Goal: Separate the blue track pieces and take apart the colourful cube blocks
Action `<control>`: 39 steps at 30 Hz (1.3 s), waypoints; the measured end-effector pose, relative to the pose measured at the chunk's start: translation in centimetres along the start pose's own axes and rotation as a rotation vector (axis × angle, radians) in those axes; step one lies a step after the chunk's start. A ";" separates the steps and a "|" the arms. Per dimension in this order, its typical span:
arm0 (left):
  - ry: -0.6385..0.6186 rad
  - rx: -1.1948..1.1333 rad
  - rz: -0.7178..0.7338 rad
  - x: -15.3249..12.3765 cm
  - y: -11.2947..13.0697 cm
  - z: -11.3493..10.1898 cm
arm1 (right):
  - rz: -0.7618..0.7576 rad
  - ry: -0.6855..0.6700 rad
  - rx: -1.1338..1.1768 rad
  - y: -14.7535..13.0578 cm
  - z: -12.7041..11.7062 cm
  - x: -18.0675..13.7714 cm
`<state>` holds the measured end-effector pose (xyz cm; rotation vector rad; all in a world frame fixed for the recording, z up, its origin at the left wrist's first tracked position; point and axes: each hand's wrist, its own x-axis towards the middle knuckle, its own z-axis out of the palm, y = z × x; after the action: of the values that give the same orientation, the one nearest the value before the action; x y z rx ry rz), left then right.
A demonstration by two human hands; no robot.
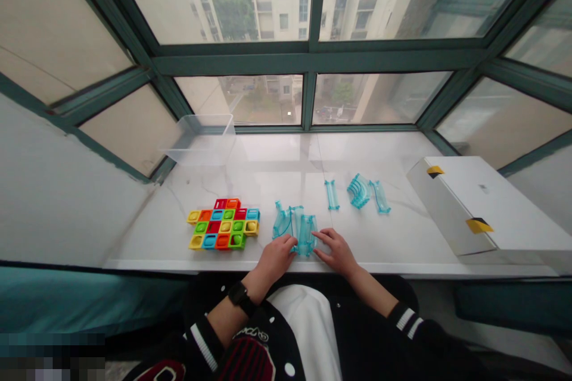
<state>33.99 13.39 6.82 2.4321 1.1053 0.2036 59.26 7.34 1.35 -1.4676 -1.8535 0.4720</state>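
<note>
A cluster of clear blue curved track pieces (295, 225) stands near the front edge of the white marble sill (277, 172). My left hand (277, 255) curls round the cluster's front left side, fingers bent on a piece. My right hand (337, 249) rests to the right of it, fingertips touching the rightmost piece. Left of the hands lies a flat block of joined coloured square cubes (224, 224) in red, orange, yellow, green and blue. More blue track pieces (363, 191) lie farther back on the right, one straight piece (331, 194) apart from them.
A clear plastic bin (202, 140) sits at the back left of the sill by the window. A long white box (473, 205) with yellow tape lies at the right. Green window frames surround the sill.
</note>
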 end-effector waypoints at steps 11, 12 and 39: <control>0.114 -0.199 0.003 -0.4 -1.2 0.1 | 0.015 0.010 -0.008 -0.3 -0.1 0.1; 0.137 -0.238 -0.005 -0.4 -1.3 0.1 | 0.018 0.010 -0.005 -0.3 -0.1 0.1; 0.479 -1.495 -0.362 -1.1 -1.3 -2.4 | 0.019 0.005 0.010 -0.4 -0.2 0.1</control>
<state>31.58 14.17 8.39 0.8496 0.9468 1.0618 59.16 7.28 1.77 -1.4799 -1.8323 0.4858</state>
